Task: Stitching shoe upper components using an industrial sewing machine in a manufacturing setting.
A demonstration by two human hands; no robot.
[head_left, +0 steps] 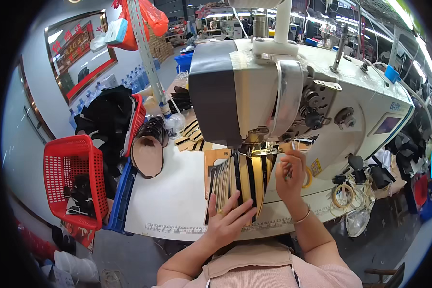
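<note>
My left hand (pixel 228 221) lies with its fingers spread on long black-and-tan striped pieces (pixel 245 182) on the white table. The strips run up under the needle area (pixel 261 152) of a large white sewing machine (pixel 259 91). Just right of the needle, my right hand (pixel 291 175) is raised with its fingers curled in; whatever they may hold is too small to make out. Beside the strips, next to my left fingers, stands a row of thin light edges (pixel 220 182) packed together. A brown flat piece (pixel 217 156) sits behind them.
More striped pieces (pixel 192 137) lie farther back, left of the machine. Black shoe-shaped items (pixel 149 149) stand on the table's left side. A red basket (pixel 97 177) with black scraps is at the left. Yellow tape rolls (pixel 343 197) and tangled cords lie right.
</note>
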